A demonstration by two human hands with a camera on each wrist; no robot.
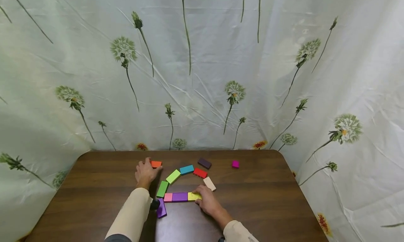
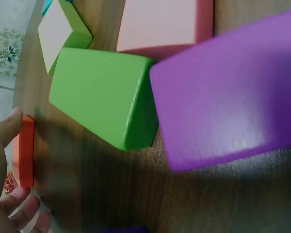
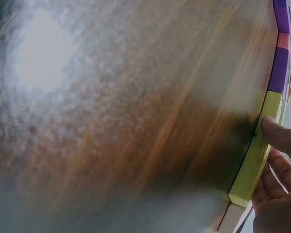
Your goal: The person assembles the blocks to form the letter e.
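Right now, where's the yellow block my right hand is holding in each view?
Head: yellow block, low, near center.
Left wrist: not in it.
Right wrist: yellow block toward the lower right.
Shared landmark: the pink block, top middle in left wrist, upper right in right wrist.

Head cam: above, farthest off, faces fwd/down over table to curtain. L wrist cam: v. close, turned sideways, green block lg. R wrist cam: nr table, also sideways, yellow block at R edge. Head + L share orange block; head + R, yellow block.
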